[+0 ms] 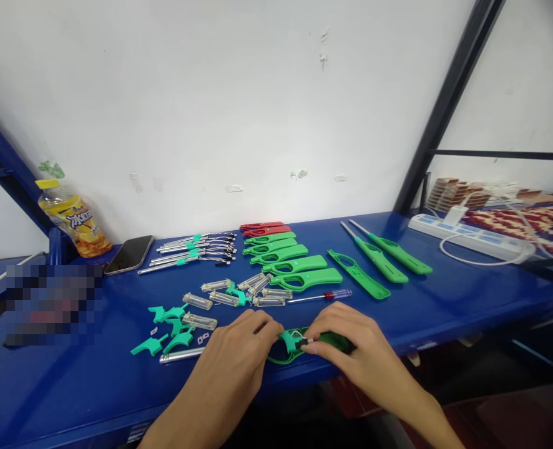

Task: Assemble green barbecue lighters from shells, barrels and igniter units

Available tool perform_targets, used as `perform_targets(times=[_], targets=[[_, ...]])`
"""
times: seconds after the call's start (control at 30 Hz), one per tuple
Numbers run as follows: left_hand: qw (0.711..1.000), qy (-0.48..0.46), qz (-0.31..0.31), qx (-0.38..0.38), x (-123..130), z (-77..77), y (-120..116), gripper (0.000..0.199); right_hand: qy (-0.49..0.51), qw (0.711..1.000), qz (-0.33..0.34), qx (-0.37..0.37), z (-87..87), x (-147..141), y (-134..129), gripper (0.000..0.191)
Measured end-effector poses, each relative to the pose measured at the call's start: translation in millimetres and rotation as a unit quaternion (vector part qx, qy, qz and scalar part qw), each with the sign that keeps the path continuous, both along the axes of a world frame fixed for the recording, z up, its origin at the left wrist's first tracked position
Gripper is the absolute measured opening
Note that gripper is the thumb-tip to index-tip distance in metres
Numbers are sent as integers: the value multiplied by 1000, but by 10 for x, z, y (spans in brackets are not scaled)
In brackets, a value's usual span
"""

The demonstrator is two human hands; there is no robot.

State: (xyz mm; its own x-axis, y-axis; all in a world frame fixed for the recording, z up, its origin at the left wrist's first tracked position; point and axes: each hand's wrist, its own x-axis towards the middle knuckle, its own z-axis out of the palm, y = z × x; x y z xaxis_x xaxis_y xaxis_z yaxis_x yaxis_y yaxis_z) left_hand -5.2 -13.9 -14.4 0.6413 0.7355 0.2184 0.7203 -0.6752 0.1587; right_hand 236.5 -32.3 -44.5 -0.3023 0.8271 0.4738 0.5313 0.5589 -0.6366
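Near the table's front edge, a green lighter shell (279,360) lies under both my hands, with a metal lighter tube (181,355) sticking out to its left. My left hand (243,349) is closed around the tube end of the shell, beside a teal trigger (289,340) sitting in it. With thumb and fingertips, my right hand (351,340) pinches a small black-and-white igniter piece (303,342) with thin wires, just right of the trigger. Part of the shell is hidden by my fingers. Loose teal triggers (152,345) and clear fuel tanks (200,321) lie to the left.
Behind are wired metal tubes (164,260), green shells (304,279), red shells (262,226) and a screwdriver (321,296). Two assembled lighters (389,265) lie right, near a power strip (473,238). A phone (129,254) and a bottle (75,221) are at left.
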Motion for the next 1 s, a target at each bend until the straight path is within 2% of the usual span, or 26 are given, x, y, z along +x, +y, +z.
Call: perform_targets(times=[0.2,1.0], targets=[[1000,-12,-16,-7,-34,-5,37,50,2,1000,-4,-2,21,-6,-7,12],[997,-17,-11,-77,-60,25,-1,59,11,1000,18,15,-9,36,-14,4]])
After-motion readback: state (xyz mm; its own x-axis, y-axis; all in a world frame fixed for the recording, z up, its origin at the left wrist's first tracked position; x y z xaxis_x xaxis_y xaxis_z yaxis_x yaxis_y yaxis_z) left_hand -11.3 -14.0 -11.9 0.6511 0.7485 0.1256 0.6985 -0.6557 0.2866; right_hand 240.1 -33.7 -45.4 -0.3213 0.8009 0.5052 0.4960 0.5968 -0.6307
